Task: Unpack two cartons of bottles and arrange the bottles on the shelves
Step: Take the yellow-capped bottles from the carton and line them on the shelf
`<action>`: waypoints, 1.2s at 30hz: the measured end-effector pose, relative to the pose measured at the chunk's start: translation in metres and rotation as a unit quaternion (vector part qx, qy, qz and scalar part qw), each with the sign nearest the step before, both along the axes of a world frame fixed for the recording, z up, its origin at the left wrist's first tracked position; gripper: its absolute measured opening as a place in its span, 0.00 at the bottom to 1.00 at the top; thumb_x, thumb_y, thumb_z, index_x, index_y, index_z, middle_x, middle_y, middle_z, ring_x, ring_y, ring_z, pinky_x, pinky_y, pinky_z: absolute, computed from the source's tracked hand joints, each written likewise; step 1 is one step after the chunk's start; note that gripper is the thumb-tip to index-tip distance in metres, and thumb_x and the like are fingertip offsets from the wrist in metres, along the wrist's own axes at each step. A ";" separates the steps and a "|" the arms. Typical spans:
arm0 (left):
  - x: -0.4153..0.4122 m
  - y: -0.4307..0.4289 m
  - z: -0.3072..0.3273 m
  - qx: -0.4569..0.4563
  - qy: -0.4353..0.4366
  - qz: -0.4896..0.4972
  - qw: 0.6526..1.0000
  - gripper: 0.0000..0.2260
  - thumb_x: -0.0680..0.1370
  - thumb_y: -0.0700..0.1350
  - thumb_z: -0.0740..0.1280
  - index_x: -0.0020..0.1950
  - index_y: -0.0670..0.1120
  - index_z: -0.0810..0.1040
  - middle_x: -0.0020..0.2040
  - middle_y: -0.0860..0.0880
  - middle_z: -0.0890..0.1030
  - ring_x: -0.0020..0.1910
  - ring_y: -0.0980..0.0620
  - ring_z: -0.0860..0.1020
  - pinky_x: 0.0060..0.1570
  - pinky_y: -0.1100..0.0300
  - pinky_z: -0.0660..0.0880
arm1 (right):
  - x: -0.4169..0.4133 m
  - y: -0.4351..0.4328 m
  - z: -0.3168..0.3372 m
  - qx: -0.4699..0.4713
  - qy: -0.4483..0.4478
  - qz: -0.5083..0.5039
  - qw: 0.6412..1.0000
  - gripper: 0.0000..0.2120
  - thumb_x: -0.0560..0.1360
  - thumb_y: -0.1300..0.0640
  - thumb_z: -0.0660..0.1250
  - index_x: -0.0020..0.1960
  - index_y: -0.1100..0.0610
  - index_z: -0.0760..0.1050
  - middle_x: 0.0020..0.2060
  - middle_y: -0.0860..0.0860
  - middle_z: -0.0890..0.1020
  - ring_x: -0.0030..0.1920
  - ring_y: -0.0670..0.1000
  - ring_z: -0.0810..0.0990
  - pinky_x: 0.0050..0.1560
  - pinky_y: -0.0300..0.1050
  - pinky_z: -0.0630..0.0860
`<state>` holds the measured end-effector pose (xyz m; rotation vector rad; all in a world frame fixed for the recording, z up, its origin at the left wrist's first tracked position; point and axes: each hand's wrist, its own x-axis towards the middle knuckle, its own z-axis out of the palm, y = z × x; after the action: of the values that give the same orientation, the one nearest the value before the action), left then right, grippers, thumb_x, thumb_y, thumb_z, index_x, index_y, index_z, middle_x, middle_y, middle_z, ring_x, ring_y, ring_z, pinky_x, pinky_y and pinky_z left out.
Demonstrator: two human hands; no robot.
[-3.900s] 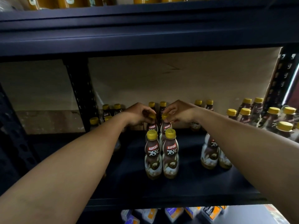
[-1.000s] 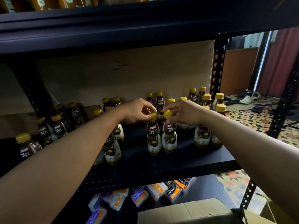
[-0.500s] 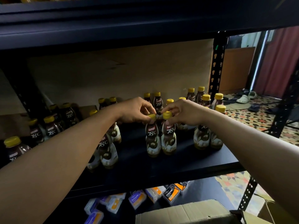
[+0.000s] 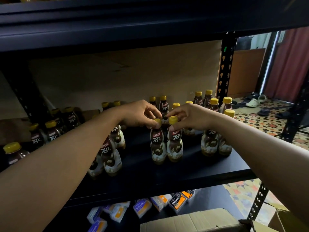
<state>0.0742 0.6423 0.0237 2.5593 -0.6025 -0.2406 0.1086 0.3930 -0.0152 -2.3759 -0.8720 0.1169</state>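
Two brown Kopiko 78°C bottles with yellow caps stand side by side on the dark shelf [image 4: 167, 178]. My left hand [image 4: 140, 113] pinches the cap of the left bottle [image 4: 157, 146]. My right hand [image 4: 190, 117] pinches the cap of the right bottle [image 4: 174, 144]. Both bottles are upright and rest on the shelf. More of the same bottles stand in pairs behind and to both sides, such as a pair [image 4: 108, 158] under my left forearm and a pair [image 4: 215, 144] under my right forearm.
An upper shelf beam [image 4: 150, 22] hangs close overhead. A perforated upright post [image 4: 224, 71] bounds the shelf on the right. Small boxed packs [image 4: 142, 206] lie on the lower shelf. An open cardboard carton [image 4: 200, 221] sits at the bottom. Patterned floor with sandals is at right.
Both hands stay on the two bottle caps. The bottles have hardly shifted on the shelf; the camera has drifted slightly.
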 end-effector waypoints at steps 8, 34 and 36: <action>0.037 -0.017 0.026 -0.027 -0.076 0.035 0.996 0.15 0.79 0.54 0.69 0.64 0.52 0.78 0.56 0.50 0.83 0.52 0.53 0.82 0.54 0.51 0.81 | 0.053 -0.020 0.043 0.047 -0.053 -0.096 0.993 0.14 0.76 0.55 0.75 0.61 0.52 0.82 0.53 0.45 0.85 0.50 0.43 0.82 0.51 0.36 0.79; 0.126 -0.023 -0.032 -0.057 -0.050 0.042 0.996 0.19 0.75 0.39 0.75 0.66 0.43 0.80 0.59 0.49 0.82 0.59 0.52 0.79 0.62 0.57 0.74 | 0.110 -0.002 0.016 0.013 0.036 -0.066 0.997 0.14 0.72 0.59 0.79 0.57 0.54 0.83 0.50 0.54 0.87 0.50 0.54 0.86 0.50 0.45 0.84; 0.120 -0.012 -0.029 -0.053 -0.040 0.048 0.997 0.18 0.75 0.38 0.75 0.65 0.45 0.81 0.56 0.51 0.81 0.56 0.54 0.79 0.58 0.58 0.75 | 0.109 0.009 0.017 0.012 0.049 -0.059 0.997 0.15 0.71 0.59 0.79 0.56 0.52 0.83 0.49 0.53 0.87 0.51 0.54 0.86 0.54 0.51 0.84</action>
<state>0.1941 0.6302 -0.0051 2.4960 -0.5064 -0.0727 0.2174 0.4019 0.0022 -2.3706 -0.6811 0.1732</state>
